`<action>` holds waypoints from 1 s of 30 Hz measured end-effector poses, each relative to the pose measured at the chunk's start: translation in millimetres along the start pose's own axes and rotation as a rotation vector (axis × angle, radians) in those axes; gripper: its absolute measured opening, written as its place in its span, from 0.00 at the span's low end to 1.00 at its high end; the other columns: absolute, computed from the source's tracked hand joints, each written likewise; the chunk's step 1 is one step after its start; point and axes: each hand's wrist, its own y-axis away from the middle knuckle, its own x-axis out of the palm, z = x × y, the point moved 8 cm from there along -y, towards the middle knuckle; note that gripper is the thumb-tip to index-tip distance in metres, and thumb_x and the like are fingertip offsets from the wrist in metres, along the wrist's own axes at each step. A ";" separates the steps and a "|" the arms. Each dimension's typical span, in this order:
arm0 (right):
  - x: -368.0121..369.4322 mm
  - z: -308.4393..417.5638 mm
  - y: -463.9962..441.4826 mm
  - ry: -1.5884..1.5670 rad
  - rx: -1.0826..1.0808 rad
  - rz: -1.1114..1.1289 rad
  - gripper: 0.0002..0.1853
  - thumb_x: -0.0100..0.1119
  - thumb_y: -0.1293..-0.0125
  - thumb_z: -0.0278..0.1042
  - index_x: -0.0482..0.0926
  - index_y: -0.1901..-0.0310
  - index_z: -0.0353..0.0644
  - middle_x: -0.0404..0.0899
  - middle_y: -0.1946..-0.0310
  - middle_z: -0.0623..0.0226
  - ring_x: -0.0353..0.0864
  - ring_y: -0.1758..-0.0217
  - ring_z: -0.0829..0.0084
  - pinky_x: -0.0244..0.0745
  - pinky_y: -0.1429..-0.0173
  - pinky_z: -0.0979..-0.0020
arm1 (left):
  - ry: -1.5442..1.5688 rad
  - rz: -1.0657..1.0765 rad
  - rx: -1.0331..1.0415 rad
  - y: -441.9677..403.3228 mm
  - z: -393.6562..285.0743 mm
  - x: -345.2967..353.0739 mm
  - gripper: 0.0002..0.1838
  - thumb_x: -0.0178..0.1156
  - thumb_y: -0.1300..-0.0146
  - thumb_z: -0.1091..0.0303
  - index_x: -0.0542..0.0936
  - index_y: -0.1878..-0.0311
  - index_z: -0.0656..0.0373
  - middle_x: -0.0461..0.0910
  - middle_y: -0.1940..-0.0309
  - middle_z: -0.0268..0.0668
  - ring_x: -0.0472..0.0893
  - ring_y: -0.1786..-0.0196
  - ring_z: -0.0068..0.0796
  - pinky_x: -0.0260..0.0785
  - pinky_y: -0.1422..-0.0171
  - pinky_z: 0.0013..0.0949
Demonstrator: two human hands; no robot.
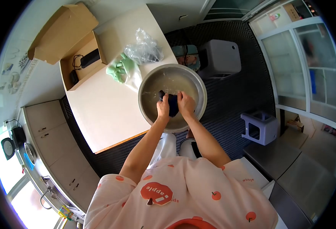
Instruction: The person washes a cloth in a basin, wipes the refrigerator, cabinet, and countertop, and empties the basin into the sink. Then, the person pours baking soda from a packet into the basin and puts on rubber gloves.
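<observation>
A large metal basin (197, 82) holds cloudy water with some suds at its surface. Over the middle of it, my left hand (162, 109) and my right hand (186, 104) are closed on a small dark navy cloth (173, 105), one on each side. Part of the cloth pokes up past my left thumb. Its lower end hangs between my hands, and its exact kind cannot be made out. To the left of the basin, green and white rubber gloves (118, 71) lie crumpled beside a clear plastic bag (144, 47).
A white table (107, 110) stands left of the basin, bearing an open cardboard box (67, 32) with a black device (90, 58) and cable. On the dark floor are a grey stool (223, 57) and a purple stool (260, 128). Cabinets (57, 141) line the left side.
</observation>
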 end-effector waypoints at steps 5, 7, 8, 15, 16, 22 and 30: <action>-10.4 -8.5 -1.2 -0.081 -0.127 0.000 0.17 0.60 0.38 0.38 0.74 0.50 0.43 0.76 0.62 0.55 0.75 0.57 0.53 0.69 0.54 0.56 | -0.018 0.075 -0.074 0.5 0.5 -25.1 0.33 0.55 0.38 0.44 0.71 0.41 0.62 0.76 0.53 0.43 0.77 0.54 0.37 0.72 0.53 0.46; 1.2 -18.5 0.1 -0.017 -0.164 0.125 0.33 0.64 0.41 0.37 0.63 0.36 0.45 0.71 0.49 0.50 0.69 0.44 0.49 0.64 0.42 0.52 | 0.025 -0.007 -0.134 -17.4 18.6 -41.5 0.30 0.56 0.36 0.49 0.69 0.36 0.57 0.76 0.50 0.44 0.76 0.48 0.40 0.70 0.46 0.44; 7.5 -24.7 3.6 0.048 -0.186 0.081 0.34 0.63 0.41 0.39 0.62 0.35 0.45 0.68 0.45 0.48 0.65 0.41 0.47 0.62 0.40 0.51 | -0.092 -0.039 -0.009 -32.7 24.5 -46.5 0.30 0.56 0.36 0.50 0.69 0.35 0.57 0.75 0.48 0.45 0.76 0.47 0.42 0.69 0.45 0.42; 55.1 -23.7 17.7 0.301 -0.124 0.251 0.38 0.53 0.36 0.54 0.55 0.29 0.47 0.43 0.28 0.45 0.40 0.25 0.41 0.51 0.31 0.40 | -0.955 -0.287 0.550 -30.6 4.3 -19.9 0.30 0.59 0.40 0.60 0.66 0.33 0.47 0.62 0.43 0.67 0.70 0.45 0.69 0.64 0.39 0.53; 59.2 -22.6 18.0 0.308 -0.141 0.282 0.38 0.52 0.35 0.56 0.54 0.28 0.47 0.42 0.27 0.46 0.38 0.24 0.42 0.50 0.31 0.39 | -1.038 -0.285 0.580 -32.3 2.0 -16.1 0.30 0.60 0.41 0.61 0.66 0.33 0.47 0.62 0.43 0.66 0.70 0.45 0.68 0.65 0.40 0.53; 70.0 -26.8 13.9 0.349 -0.155 0.266 0.39 0.59 0.40 0.50 0.58 0.31 0.43 0.44 0.28 0.46 0.43 0.25 0.43 0.50 0.30 0.42 | -1.037 -0.124 0.568 -48.1 -10.5 -12.0 0.31 0.61 0.41 0.64 0.64 0.34 0.50 0.62 0.36 0.56 0.68 0.40 0.63 0.65 0.41 0.54; 80.6 -42.8 13.4 -0.592 0.258 0.098 0.36 0.68 0.49 0.31 0.65 0.37 0.33 0.70 0.43 0.45 0.70 0.39 0.54 0.64 0.37 0.62 | 0.371 0.230 -0.382 -67.1 56.5 -3.7 0.24 0.54 0.33 0.51 0.69 0.38 0.53 0.77 0.48 0.41 0.77 0.46 0.41 0.68 0.39 0.47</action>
